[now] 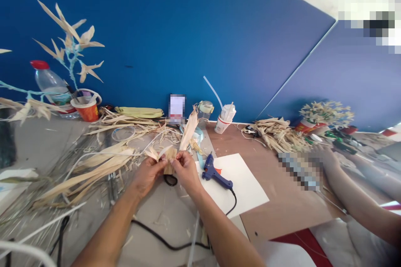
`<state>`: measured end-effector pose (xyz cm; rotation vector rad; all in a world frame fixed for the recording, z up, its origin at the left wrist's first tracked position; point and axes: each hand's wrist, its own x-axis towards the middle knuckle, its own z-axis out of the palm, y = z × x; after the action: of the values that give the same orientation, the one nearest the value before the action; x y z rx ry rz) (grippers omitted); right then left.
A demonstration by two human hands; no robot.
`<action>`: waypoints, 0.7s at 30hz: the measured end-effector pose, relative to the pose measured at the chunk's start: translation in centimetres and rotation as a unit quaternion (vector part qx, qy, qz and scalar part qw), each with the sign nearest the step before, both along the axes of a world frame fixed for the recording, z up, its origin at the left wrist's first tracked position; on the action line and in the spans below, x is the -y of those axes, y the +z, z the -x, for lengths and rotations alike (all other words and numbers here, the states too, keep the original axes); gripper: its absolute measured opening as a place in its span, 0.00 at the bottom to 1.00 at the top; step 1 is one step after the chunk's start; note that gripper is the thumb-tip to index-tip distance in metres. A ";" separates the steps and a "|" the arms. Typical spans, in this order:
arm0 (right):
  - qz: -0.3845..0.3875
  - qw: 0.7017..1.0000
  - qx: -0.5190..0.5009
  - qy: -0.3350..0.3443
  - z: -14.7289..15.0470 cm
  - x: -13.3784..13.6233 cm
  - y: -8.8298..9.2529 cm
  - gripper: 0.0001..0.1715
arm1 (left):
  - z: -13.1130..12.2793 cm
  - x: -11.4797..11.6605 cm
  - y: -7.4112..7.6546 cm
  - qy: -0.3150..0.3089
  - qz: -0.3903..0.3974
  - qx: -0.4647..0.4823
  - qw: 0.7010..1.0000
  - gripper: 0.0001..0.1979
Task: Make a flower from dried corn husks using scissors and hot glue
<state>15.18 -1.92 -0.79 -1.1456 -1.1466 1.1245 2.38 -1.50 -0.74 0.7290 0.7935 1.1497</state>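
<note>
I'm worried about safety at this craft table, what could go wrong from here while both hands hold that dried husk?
The glue gun lies close beside the right hand; if hot, a careless brush could burn. A black cord passes under that forearm, so a snag might drag the gun off the white sheet. Dry husk strips heaped by the left hand, like the husk piece both hands pinch, could scorch against a hot nozzle.

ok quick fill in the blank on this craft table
The plastic glue gun lying on the white paper sheet is ____.
The clear plastic bottle at far left has a ____ cap.
The left hand and right hand pinch a small tan dried-leaf piece; the gun lies to their ____.
Missing words: blue; red; right
</note>
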 end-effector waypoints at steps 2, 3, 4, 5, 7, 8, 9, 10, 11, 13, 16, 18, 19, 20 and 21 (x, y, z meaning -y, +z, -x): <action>0.004 1.000 -0.006 0.009 -0.1 0.0 0.1 0.11 | 0.1 -0.1 -0.1 0.010 0.007 -0.006 1.000 0.12; 0.008 1.000 -0.014 0.014 -0.2 0.0 0.1 0.12 | 0.2 -0.1 0.0 0.012 0.007 -0.008 1.000 0.12; 0.013 0.999 -0.023 0.018 -0.2 -0.1 0.2 0.12 | 0.2 -0.1 0.0 0.015 0.007 -0.008 1.000 0.12; 0.017 0.999 -0.032 0.023 -0.2 -0.1 0.3 0.12 | 0.2 -0.1 0.1 0.019 0.008 -0.008 1.000 0.12; 0.025 0.998 -0.047 0.028 -0.3 -0.1 0.4 0.13 | 0.2 -0.1 0.3 0.030 0.008 -0.010 0.999 0.13; 0.028 0.998 -0.052 0.031 -0.3 -0.1 0.5 0.13 | 0.2 -0.1 0.4 0.034 0.008 -0.014 0.999 0.14; 0.032 0.997 -0.056 0.035 -0.4 -0.1 0.5 0.13 | 0.2 -0.1 0.4 0.036 0.008 -0.020 0.999 0.14; 0.036 0.997 -0.060 0.040 -0.4 -0.2 0.5 0.13 | 0.2 -0.1 0.4 0.037 0.006 -0.028 0.999 0.14; 0.040 0.996 -0.065 0.045 -0.4 -0.2 0.5 0.13 | 0.2 -0.2 0.4 0.038 0.003 -0.037 0.999 0.15; 0.049 0.995 -0.070 0.056 -0.5 -0.2 0.5 0.13 | 0.2 -0.2 0.3 0.045 -0.005 -0.053 0.998 0.15; 0.065 0.993 -0.074 0.069 -0.7 -0.2 0.5 0.13 | 0.2 -0.4 0.0 0.050 -0.030 -0.082 0.995 0.15; 0.079 0.990 -0.088 0.073 -0.9 -0.2 0.7 0.13 | 0.2 -0.5 -0.1 0.052 -0.058 -0.118 0.990 0.16; 0.088 0.988 -0.099 0.075 -1.1 -0.1 0.8 0.14 | 0.3 -0.6 -0.1 0.057 -0.071 -0.138 0.986 0.16; 0.097 0.986 -0.110 0.077 -1.3 -0.1 1.0 0.14 | 0.4 -0.7 -0.2 0.074 -0.082 -0.158 0.981 0.16; 0.105 0.984 -0.121 0.083 -1.5 0.0 1.2 0.15 | 0.6 -0.8 -0.2 0.101 -0.090 -0.175 0.975 0.16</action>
<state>16.66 -1.88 0.43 -1.0516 -0.9632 1.4993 1.80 -0.68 -0.98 1.0382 1.0874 1.3052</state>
